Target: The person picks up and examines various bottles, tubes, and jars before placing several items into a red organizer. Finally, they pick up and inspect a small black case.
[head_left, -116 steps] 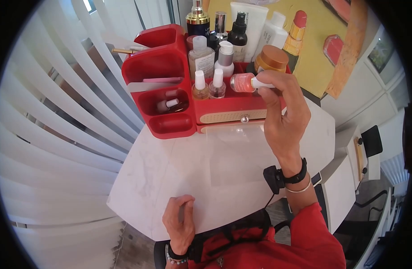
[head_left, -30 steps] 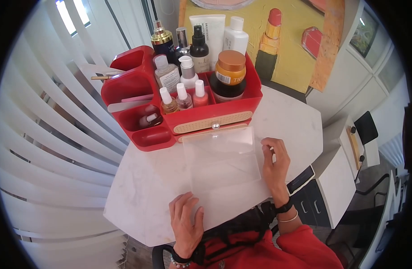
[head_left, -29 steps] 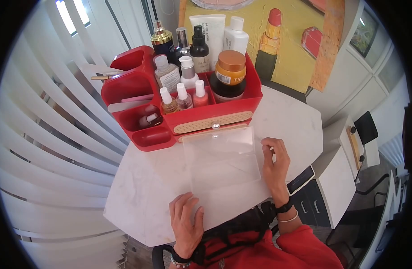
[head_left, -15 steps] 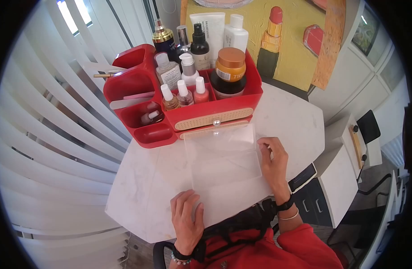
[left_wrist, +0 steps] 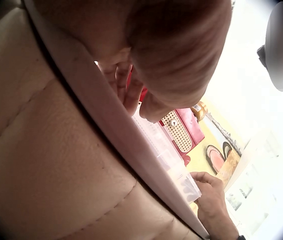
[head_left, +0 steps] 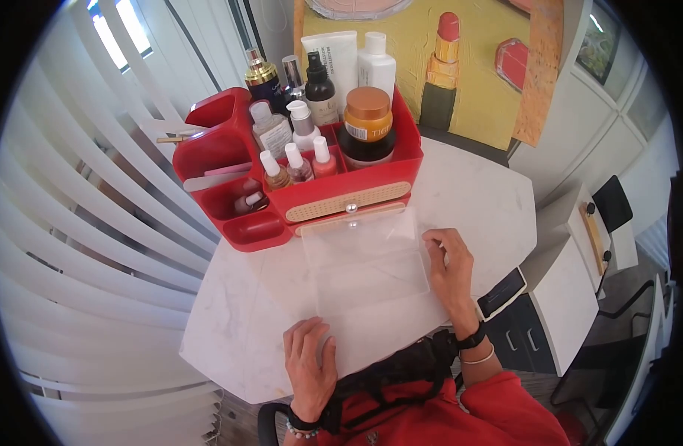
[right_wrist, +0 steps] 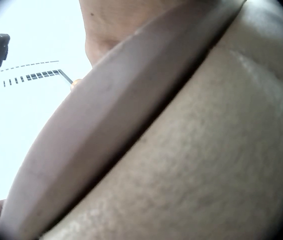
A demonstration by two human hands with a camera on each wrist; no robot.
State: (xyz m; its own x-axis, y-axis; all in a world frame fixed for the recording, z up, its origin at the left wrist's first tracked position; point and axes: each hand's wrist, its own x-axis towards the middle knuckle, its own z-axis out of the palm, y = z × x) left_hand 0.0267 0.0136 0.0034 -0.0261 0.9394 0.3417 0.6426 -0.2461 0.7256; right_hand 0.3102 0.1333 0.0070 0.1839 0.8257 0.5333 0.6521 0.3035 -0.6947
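Note:
In the head view a clear plastic box (head_left: 367, 260) lies on the white table, in front of a red organizer (head_left: 341, 182). The left hand (head_left: 310, 368) rests near the table's front edge with relaxed fingers, holding nothing. The right hand (head_left: 451, 271) rests beside the clear box's right side, fingers loosely bent and holding nothing. Three small white-capped bottles, one of them pink (head_left: 324, 158), stand in the organizer's front compartment. An orange jar (head_left: 368, 115) sits on a dark jar (head_left: 367, 147). In the left wrist view the right hand (left_wrist: 211, 202) is near the clear box (left_wrist: 166, 157).
Behind the organizer stands a yellow painting (head_left: 471, 104) with a lipstick on it. White blinds (head_left: 96, 245) hang at the left. A phone-like device (head_left: 501, 292) lies beyond the table's right edge, near a white cabinet (head_left: 561, 297).
Since the earliest frame, the right hand has let go of the pink bottle, which stands in the organizer, and come down beside the clear box. The left hand's fingers have loosened. Lately both hands barely move.

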